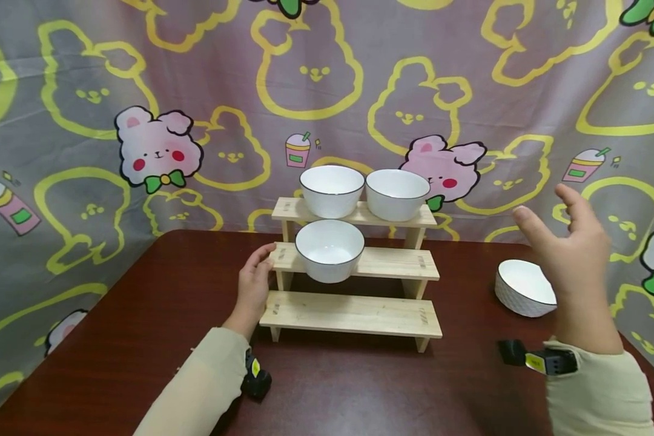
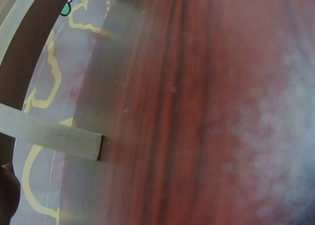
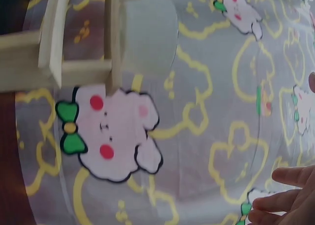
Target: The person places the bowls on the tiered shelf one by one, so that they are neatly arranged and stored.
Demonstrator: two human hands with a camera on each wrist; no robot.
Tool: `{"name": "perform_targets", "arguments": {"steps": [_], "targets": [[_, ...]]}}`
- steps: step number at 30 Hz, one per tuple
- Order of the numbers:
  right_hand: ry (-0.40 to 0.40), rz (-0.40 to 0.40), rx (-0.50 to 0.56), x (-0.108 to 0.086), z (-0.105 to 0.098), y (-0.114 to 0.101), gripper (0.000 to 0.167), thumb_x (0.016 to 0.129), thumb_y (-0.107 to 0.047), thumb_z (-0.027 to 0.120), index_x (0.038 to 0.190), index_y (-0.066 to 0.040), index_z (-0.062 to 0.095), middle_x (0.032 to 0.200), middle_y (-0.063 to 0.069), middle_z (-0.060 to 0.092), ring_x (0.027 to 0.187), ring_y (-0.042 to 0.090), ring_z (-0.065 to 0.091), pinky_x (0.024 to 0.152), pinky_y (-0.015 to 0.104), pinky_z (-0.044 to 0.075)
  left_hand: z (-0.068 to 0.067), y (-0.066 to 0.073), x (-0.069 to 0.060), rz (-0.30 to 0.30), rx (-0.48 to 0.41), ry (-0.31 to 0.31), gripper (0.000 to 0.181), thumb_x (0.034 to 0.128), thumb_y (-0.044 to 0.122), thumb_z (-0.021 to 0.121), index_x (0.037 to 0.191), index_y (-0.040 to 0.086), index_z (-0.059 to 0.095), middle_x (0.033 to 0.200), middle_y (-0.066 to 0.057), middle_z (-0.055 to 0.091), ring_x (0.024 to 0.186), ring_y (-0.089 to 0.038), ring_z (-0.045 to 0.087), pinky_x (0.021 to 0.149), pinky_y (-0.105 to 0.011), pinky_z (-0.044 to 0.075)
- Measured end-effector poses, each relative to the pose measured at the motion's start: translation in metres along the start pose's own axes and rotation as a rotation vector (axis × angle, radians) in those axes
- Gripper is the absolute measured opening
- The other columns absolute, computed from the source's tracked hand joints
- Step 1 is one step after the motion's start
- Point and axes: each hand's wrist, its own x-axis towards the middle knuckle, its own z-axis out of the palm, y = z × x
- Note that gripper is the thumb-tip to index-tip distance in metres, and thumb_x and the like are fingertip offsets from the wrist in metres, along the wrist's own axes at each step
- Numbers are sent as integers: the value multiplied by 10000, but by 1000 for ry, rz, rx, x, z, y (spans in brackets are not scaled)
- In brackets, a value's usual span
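A three-step wooden shelf stand [image 1: 354,312] stands on the table. My left hand [image 1: 254,284] grips the left end of its middle step, fingers and thumb at the board's edge. One white bowl with a dark rim [image 1: 329,251] sits on that middle step. Side by side on the top step are two similar bowls, a left one [image 1: 332,191] and a right one [image 1: 396,195]. My right hand [image 1: 578,257] is raised at the right, thumb and fingers spread, holding nothing. Behind its wrist, a textured white bowl [image 1: 520,290] lies tilted on the table, partly hidden by the arm.
A dark reddish-brown table [image 1: 114,339] carries everything. Patterned curtain fabric [image 1: 207,79] with rabbits and yellow outlines hangs behind and at both sides. The stand's bottom step holds no bowl. Each wrist wears a black camera strap [image 1: 558,361].
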Motion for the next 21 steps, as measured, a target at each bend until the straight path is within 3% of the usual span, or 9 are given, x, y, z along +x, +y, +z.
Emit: {"name": "perform_targets", "arguments": {"steps": [5,10,14,21], "targets": [[55,87,-37,7,-9,14,688,808,-370,610,1434,-244,354,1489,6,317,1367,169,265,1106,382,198,1,0,0,-2,-12,-2,352,912,45,389,1225,-9,540,1205,-112,543,886,-52,536,766,-234,453],[103,149,-67,14,-13,31,713,809,-403,593,1445,-220,329,1505,-5,278,1383,141,215,1117,396,167,1,1,0,3,-18,-1,360,903,32,387,1225,-9,544,1185,-118,549,874,-54,537,764,-231,453],[94,183,-104,18,-15,45,736,821,-438,571,1460,-202,292,1517,9,248,1393,186,186,1113,447,155,1,1,-1,4,-17,-2,362,902,32,386,1226,-4,543,1161,-100,554,859,-51,542,757,-236,454],[72,252,-122,26,-13,76,745,826,-464,563,1462,-193,284,1516,24,247,1396,208,172,1115,425,161,1,1,-1,-2,-45,-3,354,909,35,392,1224,12,552,1151,-69,557,850,-46,546,725,-189,455]]}}
